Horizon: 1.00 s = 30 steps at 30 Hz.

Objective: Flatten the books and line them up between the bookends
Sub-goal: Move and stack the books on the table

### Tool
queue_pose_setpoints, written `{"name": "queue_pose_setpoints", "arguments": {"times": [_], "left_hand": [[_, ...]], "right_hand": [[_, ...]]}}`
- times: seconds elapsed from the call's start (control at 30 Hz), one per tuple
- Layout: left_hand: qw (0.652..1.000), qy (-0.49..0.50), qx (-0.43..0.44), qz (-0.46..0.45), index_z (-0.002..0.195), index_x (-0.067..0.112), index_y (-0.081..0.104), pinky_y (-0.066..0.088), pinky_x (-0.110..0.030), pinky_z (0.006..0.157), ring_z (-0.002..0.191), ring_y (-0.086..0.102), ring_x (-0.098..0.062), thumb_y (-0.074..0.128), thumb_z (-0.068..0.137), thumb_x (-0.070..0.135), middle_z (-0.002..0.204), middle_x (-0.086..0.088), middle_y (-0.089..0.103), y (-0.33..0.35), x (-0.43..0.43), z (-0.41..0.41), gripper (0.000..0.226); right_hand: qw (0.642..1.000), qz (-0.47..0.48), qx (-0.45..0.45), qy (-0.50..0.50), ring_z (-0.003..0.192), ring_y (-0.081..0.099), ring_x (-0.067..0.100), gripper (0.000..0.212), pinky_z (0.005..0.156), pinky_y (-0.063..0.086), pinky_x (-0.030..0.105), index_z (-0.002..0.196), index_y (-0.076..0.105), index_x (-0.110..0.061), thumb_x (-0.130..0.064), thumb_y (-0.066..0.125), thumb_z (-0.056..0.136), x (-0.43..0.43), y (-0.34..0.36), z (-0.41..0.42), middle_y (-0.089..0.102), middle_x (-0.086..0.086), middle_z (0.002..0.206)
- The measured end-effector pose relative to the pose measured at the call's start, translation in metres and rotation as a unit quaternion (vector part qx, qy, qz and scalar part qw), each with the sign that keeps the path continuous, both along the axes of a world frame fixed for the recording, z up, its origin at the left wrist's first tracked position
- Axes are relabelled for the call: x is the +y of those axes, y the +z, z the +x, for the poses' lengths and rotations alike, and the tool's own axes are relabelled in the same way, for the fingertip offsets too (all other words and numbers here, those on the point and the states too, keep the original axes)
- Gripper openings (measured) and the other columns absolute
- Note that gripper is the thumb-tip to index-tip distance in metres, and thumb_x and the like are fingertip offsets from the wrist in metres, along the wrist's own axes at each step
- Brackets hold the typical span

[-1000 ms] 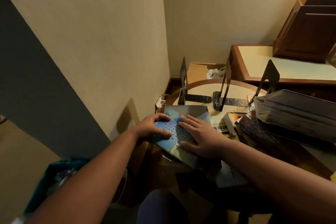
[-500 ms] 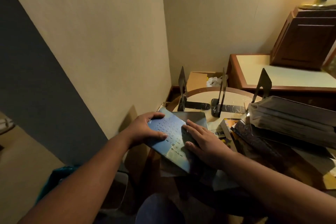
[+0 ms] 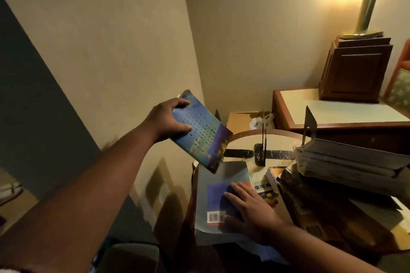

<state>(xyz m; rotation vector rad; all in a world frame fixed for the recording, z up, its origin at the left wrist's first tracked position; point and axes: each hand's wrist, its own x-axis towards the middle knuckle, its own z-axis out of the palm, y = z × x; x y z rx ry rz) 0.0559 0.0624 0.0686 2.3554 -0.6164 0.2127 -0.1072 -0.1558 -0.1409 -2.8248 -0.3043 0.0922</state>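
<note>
My left hand (image 3: pixel 169 121) grips a blue book (image 3: pixel 203 133) with rows of dark print, held tilted in the air above the table's left edge. My right hand (image 3: pixel 248 204) lies flat, fingers spread, on a grey book (image 3: pixel 218 180) with a blue panel and a barcode, which lies on the round table (image 3: pixel 241 139). Three black metal bookends stand at the table's back: a left one (image 3: pixel 217 115) partly hidden by the lifted book, a middle one (image 3: pixel 263 137) and a right one (image 3: pixel 309 123). A thick stack of books (image 3: pixel 350 166) lies at the right.
Several more books (image 3: pixel 273 186) lie jumbled under and beside the stack. A cardboard box (image 3: pixel 240 121) with a white bag sits behind the table in the corner. A side table (image 3: pixel 332 113) at the right carries a wooden lamp base (image 3: pixel 355 68). Walls close in on the left and back.
My left hand has lifted the blue book up and to the left, off the pile. My right hand let go of it and now rests on the grey book uncovered beneath.
</note>
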Motion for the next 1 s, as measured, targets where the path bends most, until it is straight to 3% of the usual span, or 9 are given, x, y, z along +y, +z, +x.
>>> {"name": "queue_pose_setpoints", "arguments": {"times": [0.1, 0.27, 0.43, 0.57, 0.67, 0.87, 1.0], "left_hand": [[1.0, 0.001, -0.027, 0.016, 0.129, 0.03, 0.058, 0.049, -0.028, 0.083, 0.102, 0.058, -0.017, 0.086, 0.062, 0.024, 0.122, 0.005, 0.058, 0.001, -0.034, 0.021, 0.073], [0.995, 0.03, -0.039, 0.083, 0.132, 0.03, 0.053, 0.047, -0.025, 0.082, 0.101, 0.057, -0.021, 0.076, 0.065, 0.025, 0.127, 0.0, 0.059, -0.009, -0.081, 0.058, 0.071], [0.985, 0.065, -0.022, 0.157, 0.134, 0.028, 0.05, 0.05, -0.029, 0.083, 0.103, 0.06, -0.027, 0.067, 0.069, 0.017, 0.126, -0.006, 0.06, -0.04, -0.101, 0.089, 0.068], [0.975, 0.079, -0.021, 0.207, 0.134, 0.025, 0.046, 0.05, -0.03, 0.076, 0.097, 0.06, -0.029, 0.064, 0.071, 0.016, 0.12, -0.01, 0.062, -0.059, -0.119, 0.107, 0.066], [0.964, 0.084, -0.037, 0.248, 0.131, 0.021, 0.047, 0.048, -0.032, 0.069, 0.091, 0.06, -0.03, 0.064, 0.072, 0.013, 0.11, -0.014, 0.062, -0.075, -0.134, 0.111, 0.062], [0.929, 0.148, -0.027, 0.338, 0.129, 0.02, 0.042, 0.042, -0.035, 0.072, 0.1, 0.047, -0.031, 0.067, 0.079, 0.021, 0.118, -0.016, 0.035, -0.107, -0.154, 0.107, 0.056], [0.918, 0.156, -0.056, 0.36, 0.126, 0.018, 0.041, 0.04, -0.036, 0.073, 0.103, 0.041, -0.031, 0.068, 0.077, 0.024, 0.119, -0.017, 0.032, -0.112, -0.159, 0.104, 0.056]], "right_hand": [[1.0, 0.005, 0.001, -0.01, 0.152, -0.009, 0.016, 0.08, 0.115, -0.006, 0.033, 0.155, 0.015, -0.04, -0.081, 0.027, 0.088, -0.001, -0.004, 0.001, -0.002, -0.009, 0.166], [0.999, 0.025, 0.023, -0.005, 0.15, -0.014, 0.011, 0.093, 0.114, -0.005, 0.033, 0.155, 0.009, -0.045, -0.086, 0.012, 0.072, -0.004, 0.001, 0.003, -0.01, -0.015, 0.164], [0.999, 0.035, 0.024, -0.002, 0.139, -0.024, 0.004, 0.08, 0.115, -0.007, 0.034, 0.155, 0.006, -0.046, -0.083, 0.023, 0.086, -0.006, 0.0, 0.005, -0.021, -0.02, 0.153], [0.999, 0.045, 0.018, -0.002, 0.14, -0.026, 0.004, 0.088, 0.114, -0.009, 0.033, 0.154, 0.008, -0.047, -0.084, 0.011, 0.075, -0.007, -0.003, 0.006, -0.022, -0.022, 0.153], [0.999, 0.051, -0.002, -0.005, 0.142, -0.026, 0.003, 0.076, 0.114, -0.01, 0.03, 0.154, 0.009, -0.047, -0.081, 0.023, 0.087, -0.008, -0.009, 0.006, -0.019, -0.022, 0.157], [0.998, 0.067, -0.018, -0.015, 0.148, -0.017, 0.007, 0.075, 0.122, 0.0, 0.036, 0.154, 0.012, -0.047, -0.08, 0.028, 0.089, -0.008, -0.014, 0.005, -0.012, -0.02, 0.162], [0.997, 0.073, -0.001, -0.009, 0.14, -0.024, 0.002, 0.074, 0.113, -0.009, 0.033, 0.154, 0.011, -0.047, -0.078, 0.03, 0.09, -0.008, -0.012, 0.004, -0.013, -0.022, 0.161]]}}
